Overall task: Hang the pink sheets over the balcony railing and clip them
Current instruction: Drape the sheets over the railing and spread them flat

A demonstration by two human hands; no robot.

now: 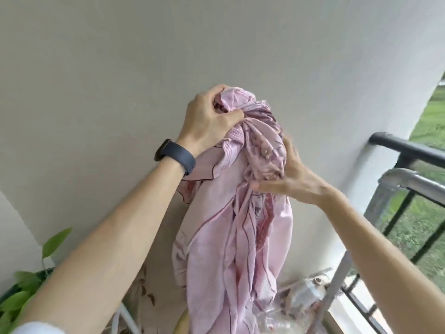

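Observation:
A bunched pink sheet [231,227] with a darker floral print hangs in a long twisted bundle in front of the white wall. My left hand [209,119], with a dark band on its wrist, grips the top knot of the fabric. Lower on the right side of the bundle, my right hand [291,174] pinches a fold between thumb and fingers. The black balcony railing [409,148] runs along the right edge, apart from the sheet. No clips are visible.
A silver metal bar [407,182] sits just inside the railing. Green plant leaves [29,285] fill the lower left corner. Clear plastic items and clutter [303,297] lie on the floor below the sheet. Grass shows beyond the railing.

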